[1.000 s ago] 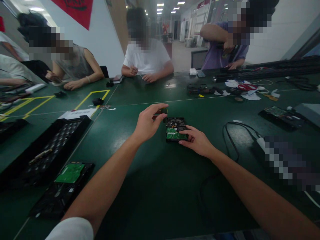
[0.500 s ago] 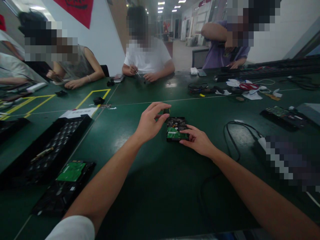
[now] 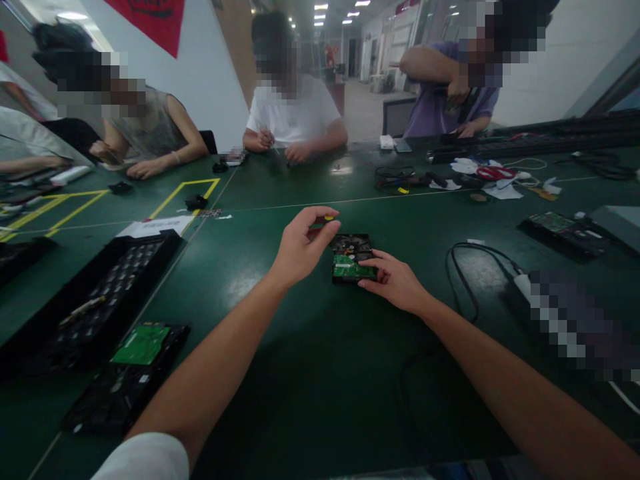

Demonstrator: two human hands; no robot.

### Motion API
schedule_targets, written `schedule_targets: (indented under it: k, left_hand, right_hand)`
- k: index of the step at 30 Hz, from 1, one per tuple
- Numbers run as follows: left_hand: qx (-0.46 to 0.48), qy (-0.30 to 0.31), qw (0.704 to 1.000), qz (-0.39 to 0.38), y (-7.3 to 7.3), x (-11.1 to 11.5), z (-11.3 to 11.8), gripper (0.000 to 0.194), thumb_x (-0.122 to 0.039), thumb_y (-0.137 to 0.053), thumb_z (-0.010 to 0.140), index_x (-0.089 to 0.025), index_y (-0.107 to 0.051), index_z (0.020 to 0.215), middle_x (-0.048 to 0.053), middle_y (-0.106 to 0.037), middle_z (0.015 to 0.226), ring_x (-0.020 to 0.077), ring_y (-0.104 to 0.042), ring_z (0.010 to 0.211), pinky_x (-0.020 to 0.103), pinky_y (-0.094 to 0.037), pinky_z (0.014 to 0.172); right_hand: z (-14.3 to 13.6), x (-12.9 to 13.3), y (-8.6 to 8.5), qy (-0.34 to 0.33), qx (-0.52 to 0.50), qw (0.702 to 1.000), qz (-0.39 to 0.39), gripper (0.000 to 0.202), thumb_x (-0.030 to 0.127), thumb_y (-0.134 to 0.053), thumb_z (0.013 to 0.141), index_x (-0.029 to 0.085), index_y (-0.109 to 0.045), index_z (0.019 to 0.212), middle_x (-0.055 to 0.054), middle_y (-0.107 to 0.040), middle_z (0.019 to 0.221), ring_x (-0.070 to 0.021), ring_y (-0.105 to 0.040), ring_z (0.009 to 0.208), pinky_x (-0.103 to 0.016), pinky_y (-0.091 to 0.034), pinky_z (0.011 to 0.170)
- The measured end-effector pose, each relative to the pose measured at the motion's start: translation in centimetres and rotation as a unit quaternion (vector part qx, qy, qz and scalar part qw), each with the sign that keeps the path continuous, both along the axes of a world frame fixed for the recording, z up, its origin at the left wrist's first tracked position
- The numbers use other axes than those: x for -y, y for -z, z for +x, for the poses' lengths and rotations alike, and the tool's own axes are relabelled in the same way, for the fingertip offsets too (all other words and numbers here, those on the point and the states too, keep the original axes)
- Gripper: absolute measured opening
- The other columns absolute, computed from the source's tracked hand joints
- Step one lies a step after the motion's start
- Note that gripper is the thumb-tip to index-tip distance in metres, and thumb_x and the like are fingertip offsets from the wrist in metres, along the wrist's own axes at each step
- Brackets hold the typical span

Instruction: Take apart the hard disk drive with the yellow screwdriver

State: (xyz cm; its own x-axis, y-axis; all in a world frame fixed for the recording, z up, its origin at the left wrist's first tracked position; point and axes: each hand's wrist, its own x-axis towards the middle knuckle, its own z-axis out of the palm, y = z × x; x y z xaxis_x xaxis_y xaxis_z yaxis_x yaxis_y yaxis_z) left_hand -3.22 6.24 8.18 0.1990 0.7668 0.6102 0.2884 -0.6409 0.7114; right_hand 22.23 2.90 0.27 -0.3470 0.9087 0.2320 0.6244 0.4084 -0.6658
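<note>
A hard drive (image 3: 353, 269) with a green circuit board and black casing lies on the dark green table (image 3: 320, 360) in front of me. My right hand (image 3: 393, 280) grips its right side, fingers on top and thumb at the near edge. Just beyond the drive's left far corner, my left hand (image 3: 307, 243) is raised. Between its thumb and fingers is a small piece with a yellow face (image 3: 329, 218); most of it is hidden, so its kind cannot be made out.
To the left lie a long black tray (image 3: 95, 300) and another drive with a green board (image 3: 143, 343). A black cable (image 3: 453, 267) curls at the right, short of a third drive (image 3: 563, 230). Co-workers sit across the table, near gloves and cables (image 3: 483, 173).
The small piece in my left hand has turned: its dark side showed before, now a yellow face shows. My right hand and the hard drive have stayed in place.
</note>
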Motion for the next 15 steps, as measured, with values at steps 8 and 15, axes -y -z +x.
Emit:
schedule_targets:
  k: [8,15]
  left_hand:
    - [-0.030,0.004,0.999,0.015,-0.8,0.2,-0.7,0.025,-0.016,-0.060,0.096,-0.024,-0.070,0.118,0.006,-0.073,0.116,0.0189,-0.069,0.106,0.034,-0.060,0.090]
    - [-0.041,0.033,0.999,0.000,-0.9,0.6,-0.4,0.024,-0.017,-0.062,0.095,-0.023,-0.070,0.118,0.007,-0.073,0.118,0.0196,-0.070,0.108,0.032,-0.060,0.088]
  right_hand:
    - [0.0,0.2,0.0,0.012,0.002,1.000,-0.014,0.042,0.037,-0.079,0.085,0.029,-0.073,0.125,-0.010,-0.071,0.122,-0.0235,-0.073,0.090,-0.043,-0.056,0.089]
    - [0.0,0.2,0.0,0.003,0.009,1.000,-0.008,0.041,0.037,-0.077,0.087,0.026,-0.073,0.126,-0.010,-0.073,0.107,-0.0262,-0.072,0.102,-0.040,-0.056,0.088]
